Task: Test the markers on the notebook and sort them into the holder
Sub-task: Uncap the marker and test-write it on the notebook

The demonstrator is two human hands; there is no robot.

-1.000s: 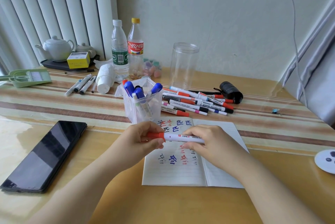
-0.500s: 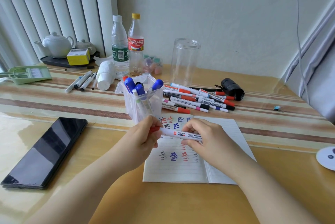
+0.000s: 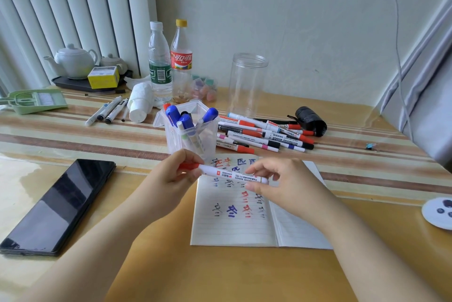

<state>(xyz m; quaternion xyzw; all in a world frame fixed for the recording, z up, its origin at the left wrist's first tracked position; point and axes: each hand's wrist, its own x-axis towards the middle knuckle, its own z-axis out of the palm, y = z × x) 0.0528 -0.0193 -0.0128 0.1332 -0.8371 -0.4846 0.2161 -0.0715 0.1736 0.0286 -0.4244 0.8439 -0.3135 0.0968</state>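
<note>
A white marker with a red cap (image 3: pixel 228 174) lies level above the open notebook (image 3: pixel 234 230). My left hand (image 3: pixel 171 179) grips its capped end. My right hand (image 3: pixel 281 184) has loosened around the other end; the thumb touches the barrel tip and the fingers are spread. The notebook page carries red, blue and black test marks. Just behind my hands stands the clear plastic holder (image 3: pixel 208 135) with several blue-capped markers in it. A pile of markers (image 3: pixel 266 135) lies to the right of the holder.
A black phone (image 3: pixel 58 203) lies at the left. Behind are two bottles (image 3: pixel 168 66), a tall clear jar (image 3: pixel 247 83), a few pens (image 3: pixel 107 112), a white roll (image 3: pixel 140 103), a teapot (image 3: pixel 73 59) and a black roll (image 3: pixel 310 120). A white disc (image 3: pixel 439 213) sits at the right edge.
The cap end has slid deeper into my left hand. My right hand has shifted toward the marker's far end and its fingers have opened from their grip.
</note>
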